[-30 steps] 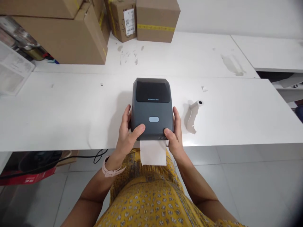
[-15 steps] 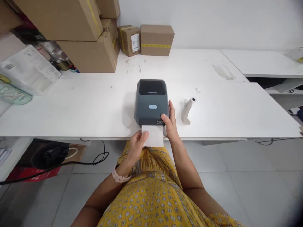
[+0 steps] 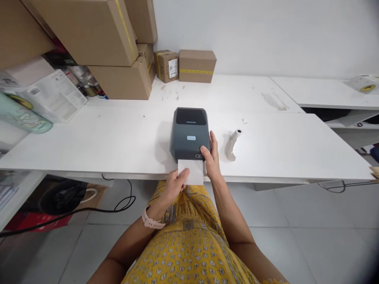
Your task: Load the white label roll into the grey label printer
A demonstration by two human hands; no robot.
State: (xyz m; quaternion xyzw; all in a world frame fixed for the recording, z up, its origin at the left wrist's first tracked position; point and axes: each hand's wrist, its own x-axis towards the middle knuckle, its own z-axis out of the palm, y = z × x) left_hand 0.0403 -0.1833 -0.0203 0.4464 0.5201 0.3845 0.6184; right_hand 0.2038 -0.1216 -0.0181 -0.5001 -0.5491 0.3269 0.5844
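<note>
A dark grey label printer (image 3: 190,132) sits near the front edge of the white table. Out of its front slot comes a strip of blank white label paper (image 3: 195,173), hanging over the edge. My left hand (image 3: 175,184) pinches the left side of that paper, thumb on top and fingers beneath. Against the printer's right front corner, my right hand (image 3: 212,158) grips the casing, its thumb on top by the round-marked button and its fingers along the side. A small paper roll (image 3: 233,145) with a loose, torn tail lies to the right of the printer.
Cardboard boxes (image 3: 118,83) are stacked at the back left, with a smaller taped box (image 3: 197,66) by the wall. A white carton (image 3: 56,96) and a green bottle (image 3: 26,114) stand at the far left. Black cables (image 3: 89,209) hang below the table.
My left hand has shifted slightly inward along the paper, its thumb further over it. My right hand keeps its hold on the printer. The camera view has tilted up a little.
</note>
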